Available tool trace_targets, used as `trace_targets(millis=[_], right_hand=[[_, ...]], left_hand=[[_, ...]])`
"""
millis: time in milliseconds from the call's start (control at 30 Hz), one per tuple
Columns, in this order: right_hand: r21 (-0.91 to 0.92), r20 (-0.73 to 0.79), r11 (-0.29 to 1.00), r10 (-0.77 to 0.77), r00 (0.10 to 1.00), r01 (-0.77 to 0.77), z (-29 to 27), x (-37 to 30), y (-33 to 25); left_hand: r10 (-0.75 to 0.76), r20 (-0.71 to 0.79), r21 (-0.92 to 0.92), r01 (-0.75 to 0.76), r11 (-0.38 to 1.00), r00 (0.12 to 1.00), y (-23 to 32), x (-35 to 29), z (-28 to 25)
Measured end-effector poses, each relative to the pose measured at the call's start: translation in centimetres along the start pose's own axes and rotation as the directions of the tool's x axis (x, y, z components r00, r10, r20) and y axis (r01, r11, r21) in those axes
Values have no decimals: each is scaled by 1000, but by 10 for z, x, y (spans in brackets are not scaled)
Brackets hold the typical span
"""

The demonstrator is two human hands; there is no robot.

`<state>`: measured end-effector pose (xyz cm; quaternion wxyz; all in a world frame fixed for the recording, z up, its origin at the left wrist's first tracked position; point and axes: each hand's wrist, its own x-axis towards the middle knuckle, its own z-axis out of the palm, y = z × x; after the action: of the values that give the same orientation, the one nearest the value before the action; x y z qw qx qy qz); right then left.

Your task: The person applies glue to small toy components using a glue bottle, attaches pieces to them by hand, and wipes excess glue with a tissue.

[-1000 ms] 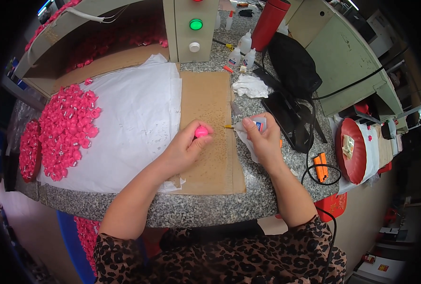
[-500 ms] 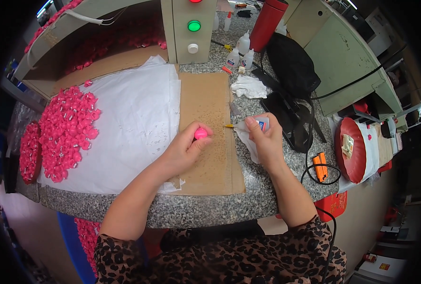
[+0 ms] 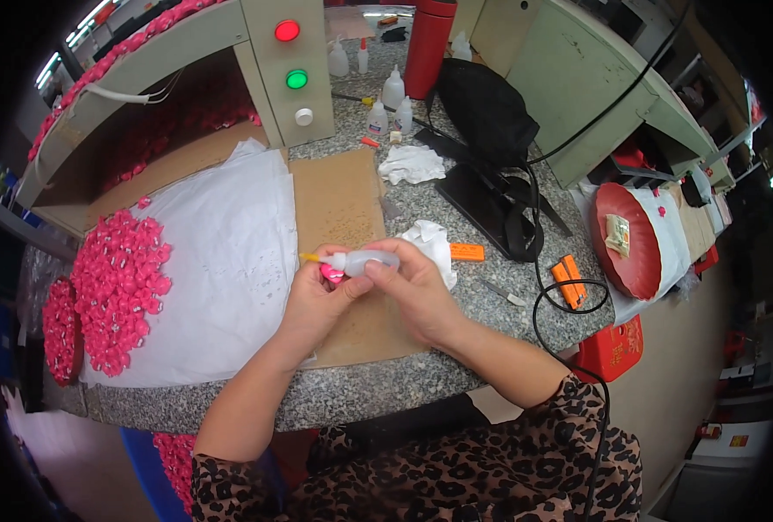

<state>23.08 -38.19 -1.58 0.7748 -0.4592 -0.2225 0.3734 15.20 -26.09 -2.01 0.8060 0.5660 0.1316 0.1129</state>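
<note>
My left hand (image 3: 313, 300) is closed on a small, glossy pink piece (image 3: 332, 273) and holds it over the brown cardboard (image 3: 339, 196). In my right hand (image 3: 417, 300) is a translucent squeeze bottle (image 3: 372, 262) with a yellow nozzle (image 3: 310, 257), tilted nearly level. The nozzle lies across the top of the pink piece and my left fingers; whether its tip touches anything I cannot tell. Left of the cardboard, white paper (image 3: 221, 235) carries a heap of similar pink pieces (image 3: 121, 291). My left fingers partly hide the held piece.
Behind the paper stands a pale green machine with lit buttons (image 3: 296, 79) and pink pieces inside. White bottles (image 3: 393, 90), a red flask (image 3: 428, 52), a black bag (image 3: 486, 113) and crumpled tissue (image 3: 411, 163) sit farther back. A red dish (image 3: 626, 261) and orange blocks (image 3: 569, 280) are at right.
My right hand has brought the bottle leftward to my left hand, its nozzle now over the pink piece. The orange block and blade-like tool beside the tissue have come into sight. The view has shifted.
</note>
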Motion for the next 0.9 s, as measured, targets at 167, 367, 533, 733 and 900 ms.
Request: trace_targets(millis=[167,367,533,733,900], right_hand=[[-154,74,988,-16,997,28,-12,2,-4],[-958,36,256,-330,943,126,-67,11,-68],[-984,175,-87,-235,956,158,-88,-5,-53],[-951,-13,-300,-211,977,-78,-93,-21,-55],[-989,-79,-78,-429,900,-124,-92,-21,-51]], left_hand=[[-32,12,-68,32,997,999,-4,-2,-2],[-87,94,122,76,990,992,3,-5,-4],[-126,326,346,5,938,937,-8,-8,3],[-90,309,355,-27,934,947,-17,-11,8],[-158,298,369,39,929,941,-15,-17,8]])
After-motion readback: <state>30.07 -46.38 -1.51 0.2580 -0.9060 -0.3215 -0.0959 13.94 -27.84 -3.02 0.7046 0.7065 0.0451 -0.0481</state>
